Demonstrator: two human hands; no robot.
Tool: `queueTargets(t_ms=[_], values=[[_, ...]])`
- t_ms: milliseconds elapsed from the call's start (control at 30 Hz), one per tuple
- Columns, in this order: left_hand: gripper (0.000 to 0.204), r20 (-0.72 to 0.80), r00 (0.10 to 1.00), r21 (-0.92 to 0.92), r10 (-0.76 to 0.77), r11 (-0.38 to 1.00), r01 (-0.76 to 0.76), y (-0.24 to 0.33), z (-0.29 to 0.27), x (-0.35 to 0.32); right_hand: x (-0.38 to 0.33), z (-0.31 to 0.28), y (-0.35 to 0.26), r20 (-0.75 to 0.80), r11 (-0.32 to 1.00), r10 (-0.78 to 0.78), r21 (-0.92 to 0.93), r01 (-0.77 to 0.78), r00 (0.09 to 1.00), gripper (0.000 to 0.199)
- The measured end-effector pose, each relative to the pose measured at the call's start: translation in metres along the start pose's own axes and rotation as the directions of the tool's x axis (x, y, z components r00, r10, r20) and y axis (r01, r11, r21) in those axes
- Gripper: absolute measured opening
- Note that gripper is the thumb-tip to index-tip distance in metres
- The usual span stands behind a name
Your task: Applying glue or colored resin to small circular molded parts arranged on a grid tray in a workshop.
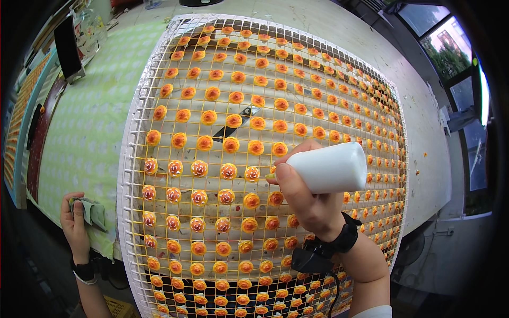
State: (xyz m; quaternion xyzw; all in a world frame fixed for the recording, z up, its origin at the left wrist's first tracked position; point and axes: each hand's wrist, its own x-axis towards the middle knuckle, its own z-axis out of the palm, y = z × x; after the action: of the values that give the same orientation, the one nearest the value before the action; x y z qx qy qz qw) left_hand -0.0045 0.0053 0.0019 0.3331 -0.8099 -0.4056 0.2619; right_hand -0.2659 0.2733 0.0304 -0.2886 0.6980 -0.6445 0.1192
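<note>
My right hand (310,212) is closed around a white squeeze bottle (336,167), tilted so its narrow tip points left. The tip is beside an orange rose-shaped piece (252,173) bearing white marks; whether they touch I cannot tell. Rows of these yellow-orange pieces sit on a wire grid rack (130,175) with a white border. Several at the left carry white petal lines, such as one white-lined rose (199,169); most others are plain orange. At the lower left, my left hand (77,230) pinches a folded grey-green cloth (94,213) near the table edge.
A pale green patterned cloth (79,143) covers the left of the table. A dark upright screen (68,47) stands at the far left, near another rack (24,106) of orange pieces. Through the grid shows a black flat tool (231,125). A yellow crate (121,307) is low down.
</note>
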Motion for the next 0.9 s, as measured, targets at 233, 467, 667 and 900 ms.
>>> queueTargets(t_ms=[233, 467, 667, 900], values=[[0.018, 0.003, 1.0, -0.044, -0.006, 0.999, 0.006, -0.002, 0.0, 0.001, 0.001, 0.001, 0.003, -0.014, 1.0, 0.007, -0.001, -0.007, 1.0, 0.02], [0.017, 0.003, 1.0, -0.044, -0.013, 0.999, 0.013, -0.002, 0.001, 0.001, 0.0, 0.0, 0.006, -0.028, 1.0, 0.009, -0.015, -0.009, 1.0, 0.025], [0.017, -0.012, 1.0, -0.021, -0.004, 1.0, 0.004, -0.002, 0.0, -0.001, -0.001, 0.001, 0.005, -0.049, 1.0, 0.013, 0.0, -0.013, 0.999, 0.024], [0.017, 0.016, 0.999, -0.066, -0.044, 0.997, 0.045, -0.003, -0.003, 0.001, 0.003, -0.007, -0.031, -0.071, 0.996, 0.066, -0.063, -0.071, 0.995, 0.015]])
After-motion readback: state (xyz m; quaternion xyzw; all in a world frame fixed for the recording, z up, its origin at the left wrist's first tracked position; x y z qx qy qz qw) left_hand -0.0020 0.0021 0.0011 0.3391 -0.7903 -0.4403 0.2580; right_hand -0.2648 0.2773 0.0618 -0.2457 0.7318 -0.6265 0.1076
